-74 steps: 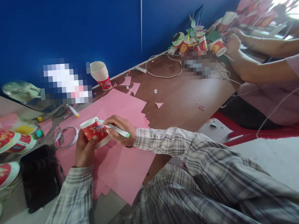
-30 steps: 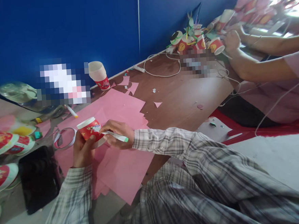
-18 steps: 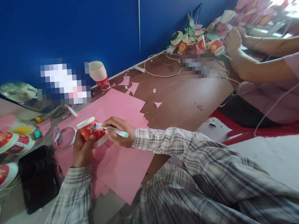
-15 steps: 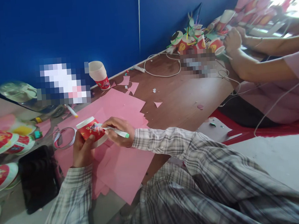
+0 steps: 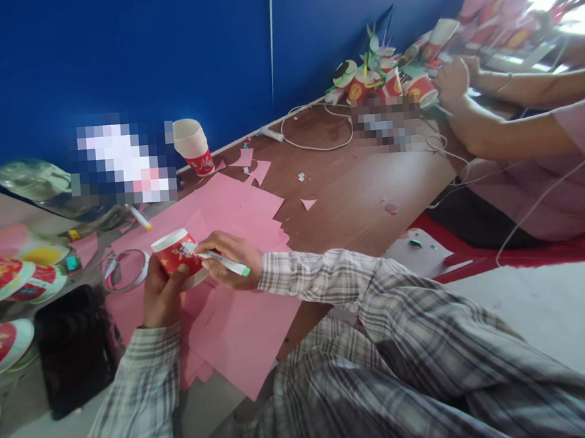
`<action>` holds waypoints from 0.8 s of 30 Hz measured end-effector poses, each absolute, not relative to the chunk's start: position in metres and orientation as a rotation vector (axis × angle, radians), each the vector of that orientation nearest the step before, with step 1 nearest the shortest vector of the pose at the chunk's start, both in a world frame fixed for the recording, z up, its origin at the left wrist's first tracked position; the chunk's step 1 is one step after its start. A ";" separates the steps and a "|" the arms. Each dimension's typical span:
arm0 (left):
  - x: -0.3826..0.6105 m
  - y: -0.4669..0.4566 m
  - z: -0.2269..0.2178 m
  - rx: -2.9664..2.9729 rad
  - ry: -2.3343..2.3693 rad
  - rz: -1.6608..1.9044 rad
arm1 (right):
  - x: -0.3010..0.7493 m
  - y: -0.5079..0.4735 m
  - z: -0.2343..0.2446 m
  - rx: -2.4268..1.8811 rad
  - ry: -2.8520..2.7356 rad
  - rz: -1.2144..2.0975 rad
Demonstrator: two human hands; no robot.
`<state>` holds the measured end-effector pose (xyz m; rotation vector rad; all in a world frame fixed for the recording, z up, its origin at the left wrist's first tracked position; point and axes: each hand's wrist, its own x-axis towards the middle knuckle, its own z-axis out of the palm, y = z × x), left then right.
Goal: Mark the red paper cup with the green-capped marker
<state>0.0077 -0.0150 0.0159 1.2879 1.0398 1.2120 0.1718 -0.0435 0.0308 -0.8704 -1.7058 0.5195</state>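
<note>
Above the pink paper sheets (image 5: 254, 325), the left hand (image 5: 161, 295) has its fingers curled around a red-and-white paper cup (image 5: 169, 255), tilted sideways, while the right hand's (image 5: 235, 253) fingers pinch a green-ended marker (image 5: 228, 262) aimed at the cup's printed figure. Marking that cup seems under way; green-smudged paper cups (image 5: 6, 278) left of the sheets look already worked on, and the nested paper cups (image 5: 199, 164) just beyond them look untouched. Whether the tip touches is unclear; fresh ink is indistinguishable, the cup's far side is hidden, and some smudged cups are cut off.
</note>
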 end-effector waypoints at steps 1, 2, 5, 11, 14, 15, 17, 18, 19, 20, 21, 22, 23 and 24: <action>0.008 -0.015 0.016 1.279 1.030 1.216 | 0.172 -0.043 0.031 -0.887 -1.696 0.525; 0.009 -0.015 0.017 1.273 1.023 1.219 | 0.171 -0.043 0.032 -0.907 -1.680 0.535; 0.010 -0.016 0.018 1.276 1.023 1.222 | 0.171 -0.043 0.034 -0.953 -1.606 0.564; 0.007 -0.017 0.019 1.329 1.073 1.191 | 0.174 -0.043 0.034 -0.886 -1.677 0.557; 0.006 -0.016 0.017 1.306 1.069 1.194 | 0.173 -0.044 0.033 -0.880 -1.684 0.561; 0.006 -0.015 0.017 1.293 1.063 1.198 | 0.172 -0.044 0.033 -0.887 -1.666 0.566; 0.007 -0.015 0.017 1.267 1.043 1.216 | 0.171 -0.044 0.033 -0.904 -1.631 0.584; 0.008 -0.016 0.018 1.262 1.034 1.224 | 0.171 -0.044 0.033 -0.913 -1.621 0.594; 0.010 -0.016 0.020 1.259 1.029 1.231 | 0.171 -0.044 0.033 -0.920 -1.616 0.603; 0.011 -0.017 0.022 1.258 1.020 1.237 | 0.171 -0.044 0.034 -0.921 -1.613 0.609; 0.013 -0.018 0.025 1.257 1.009 1.241 | 0.171 -0.044 0.034 -0.921 -1.609 0.611; 0.015 -0.019 0.027 1.255 0.998 1.247 | 0.172 -0.044 0.034 -0.919 -1.606 0.609; 0.017 -0.020 0.029 1.252 0.987 1.249 | 0.172 -0.044 0.034 -0.914 -1.600 0.604; 0.017 -0.020 0.030 1.250 0.979 1.251 | 0.172 -0.044 0.035 -0.906 -1.596 0.598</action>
